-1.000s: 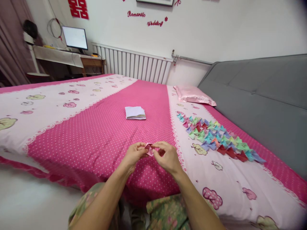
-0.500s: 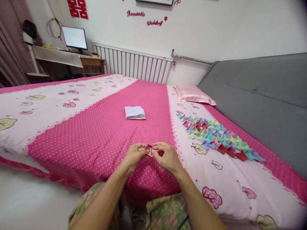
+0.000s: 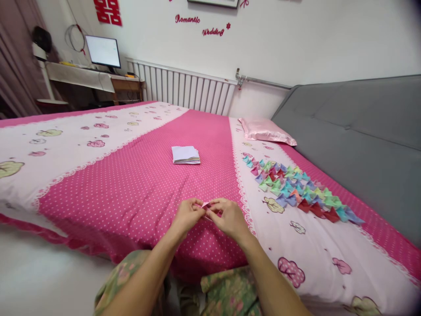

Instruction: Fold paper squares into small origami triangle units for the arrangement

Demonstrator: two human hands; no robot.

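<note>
"While you work over the bed point(image 3: 144, 184), your left hand point(image 3: 190, 214) and right hand point(image 3: 229, 218) pinch a small piece of folded pink paper point(image 3: 205, 204) between thumbs and fingers."

"Where are you holding it, relative to the paper stack point(image 3: 185, 153)?"

"Nearer you than the stack, slightly to its right."

"And the multicolored folded shapes point(image 3: 304, 205)?"

"Those sit in rows to the stack's right, mostly nearer you; the pink pillow point(image 3: 266, 131), also right, is farther."

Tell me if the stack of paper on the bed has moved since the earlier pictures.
No. Judged against the radiator, the stack of paper lies in the same place on the bed, shifted neither way.
</note>
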